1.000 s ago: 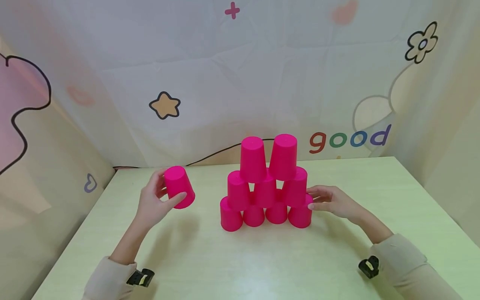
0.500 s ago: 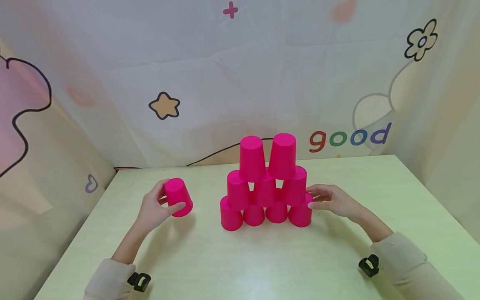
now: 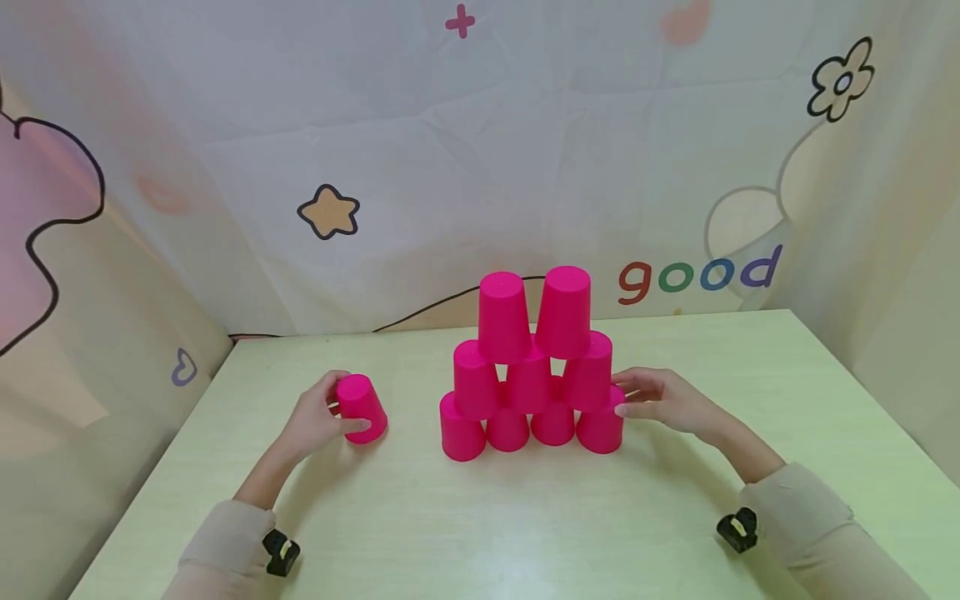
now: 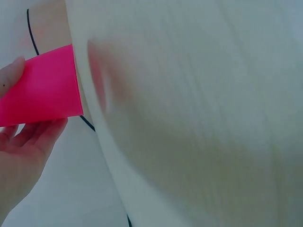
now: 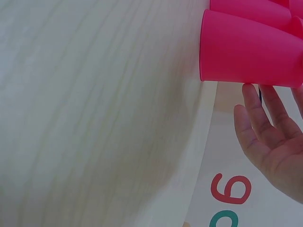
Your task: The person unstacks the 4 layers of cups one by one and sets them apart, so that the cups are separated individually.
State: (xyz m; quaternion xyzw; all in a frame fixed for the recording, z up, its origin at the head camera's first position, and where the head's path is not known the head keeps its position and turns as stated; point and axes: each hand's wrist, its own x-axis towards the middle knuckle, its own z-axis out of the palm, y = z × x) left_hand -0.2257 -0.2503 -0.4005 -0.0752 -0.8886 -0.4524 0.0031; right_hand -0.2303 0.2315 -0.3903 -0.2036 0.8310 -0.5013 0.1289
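My left hand [image 3: 313, 423] holds an upside-down pink cup [image 3: 362, 403] close over the table, thumb on its near side and fingers behind. In the left wrist view a narrow strip shows between this cup [image 4: 47, 90] and its reflection on the tabletop. To its right stands a pyramid of the same inverted cups. Its bottom row has several, the middle row [image 3: 475, 379] three, and on top sit two, a left one [image 3: 504, 317] and a right one [image 3: 564, 312]. Fingertips of my right hand [image 3: 666, 402] touch the side of the bottom row's right-end cup [image 3: 600, 433], fingers loosely extended.
The pale wooden table [image 3: 480, 525] runs back to a printed curtain [image 3: 420, 167]. A black strap-on device [image 3: 281, 552] is at my left wrist, and another black device [image 3: 738, 530] is at the right.
My left hand has come down with the cup, from well above the table to just over its surface. The right hand and the pyramid have stayed in place.
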